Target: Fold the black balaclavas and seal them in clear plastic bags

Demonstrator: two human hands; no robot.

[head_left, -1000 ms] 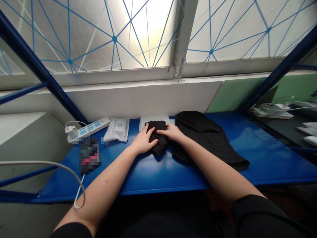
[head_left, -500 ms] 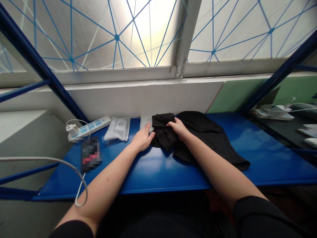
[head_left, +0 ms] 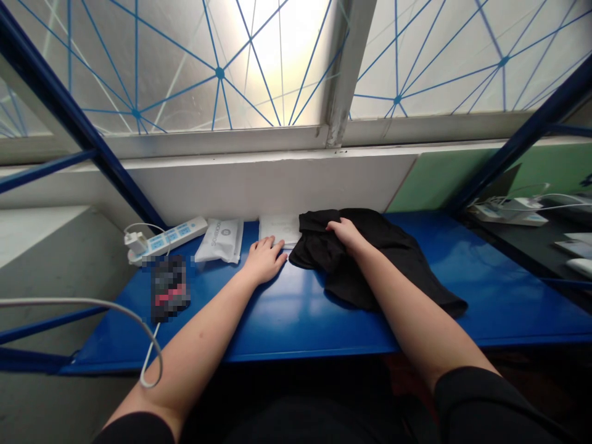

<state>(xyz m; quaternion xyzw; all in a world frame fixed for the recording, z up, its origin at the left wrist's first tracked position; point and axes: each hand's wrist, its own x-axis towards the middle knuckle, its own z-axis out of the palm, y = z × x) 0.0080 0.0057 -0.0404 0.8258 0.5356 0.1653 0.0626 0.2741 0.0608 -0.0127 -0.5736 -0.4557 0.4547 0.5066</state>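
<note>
A black garment [head_left: 398, 246] lies spread over the right part of the blue table, its left end folded and bunched. My right hand [head_left: 346, 234] grips the folded black cloth near the table's back edge; its fingertips are partly hidden in the fabric. Flat and palm down, my left hand [head_left: 264, 260] rests with fingers apart just left of the cloth. Its fingertips reach the front edge of a flat white packet [head_left: 279, 229], which lies against the wall and is partly covered by the garment.
The blue table [head_left: 287, 327] ends at the wall under the window. Toward the left are a white power strip [head_left: 169, 239], a grey-white printed pouch [head_left: 221, 240] and a blurred-out dark object [head_left: 170, 287] with a cable. Blue metal posts stand on both sides.
My right hand has drawn the folded cloth to the right, uncovering more of the white packet. My left hand, earlier beside the cloth's edge, now lies flatter and apart from it.
</note>
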